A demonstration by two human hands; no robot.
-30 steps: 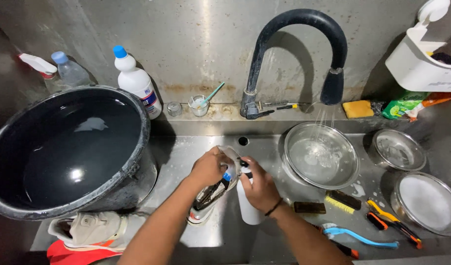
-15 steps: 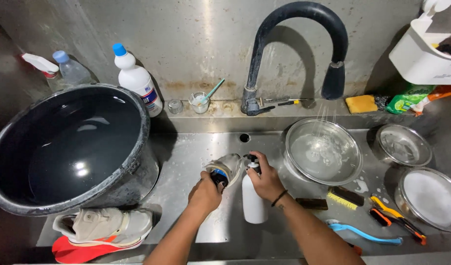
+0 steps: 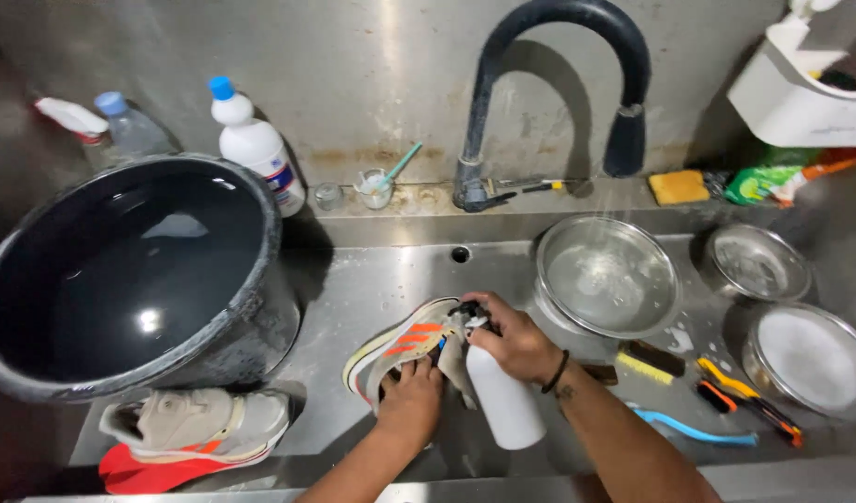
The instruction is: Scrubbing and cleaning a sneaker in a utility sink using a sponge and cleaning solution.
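Observation:
A beige sneaker with orange stripes is held on its side over the steel sink. My left hand grips it from below, near the heel. My right hand holds a white spray bottle, its black nozzle pointed at the sneaker's upper. The bottle's body hangs down below my wrist.
A large black basin of water sits at left, with a second sneaker below it. Steel bowls, brushes, a black faucet, a white bottle and a yellow sponge surround the sink.
The sneaker has been turned so its striped side faces up. My left hand shifted from above the shoe to under its heel; the right hand stays on the spray bottle.

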